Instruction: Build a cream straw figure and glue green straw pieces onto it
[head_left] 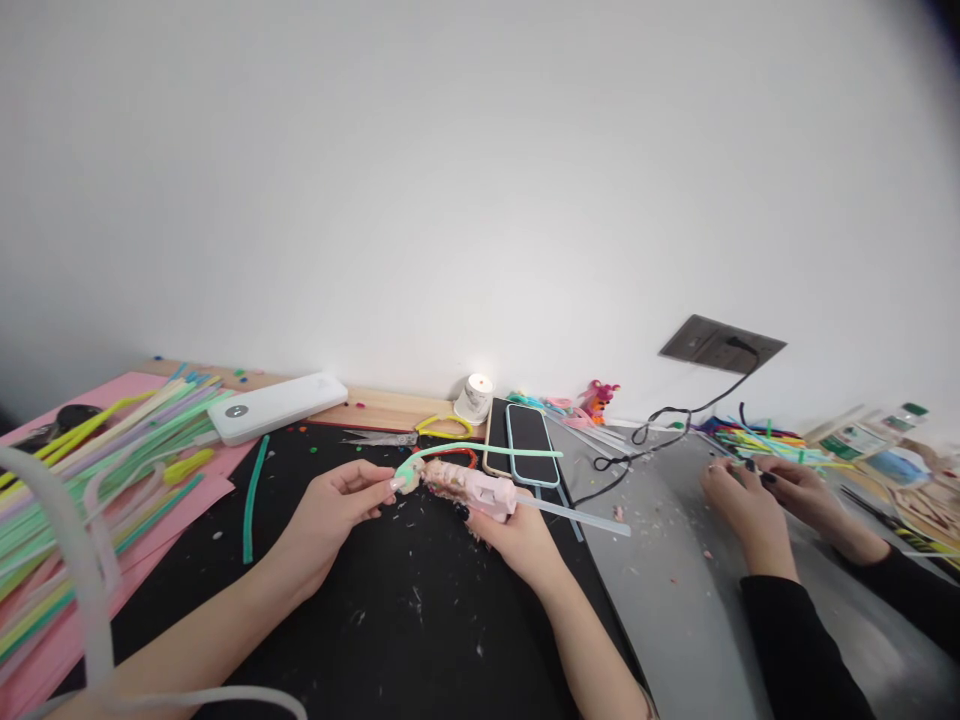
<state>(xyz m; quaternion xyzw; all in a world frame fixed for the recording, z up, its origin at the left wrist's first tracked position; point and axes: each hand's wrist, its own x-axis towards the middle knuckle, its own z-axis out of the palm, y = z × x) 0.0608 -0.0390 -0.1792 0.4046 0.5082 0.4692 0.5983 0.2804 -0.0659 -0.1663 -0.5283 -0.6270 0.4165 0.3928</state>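
My left hand is closed, with its thumb and fingertips pinching a light green pipe cleaner. The pinched end is curled, and the long free end arches right above the tool beside it. My right hand is wrapped round a small pink glue gun, whose nozzle points left toward the curled end. Crusted residue coats the front of the gun. From its back sticks a translucent glue stick. Whether the nozzle touches the pipe cleaner I cannot tell.
Scissors with yellow handles, a paper cup and a phone stand or lie behind my hands. Pipe cleaners and a white power bank are on the left. A co-worker's hands work at the right.
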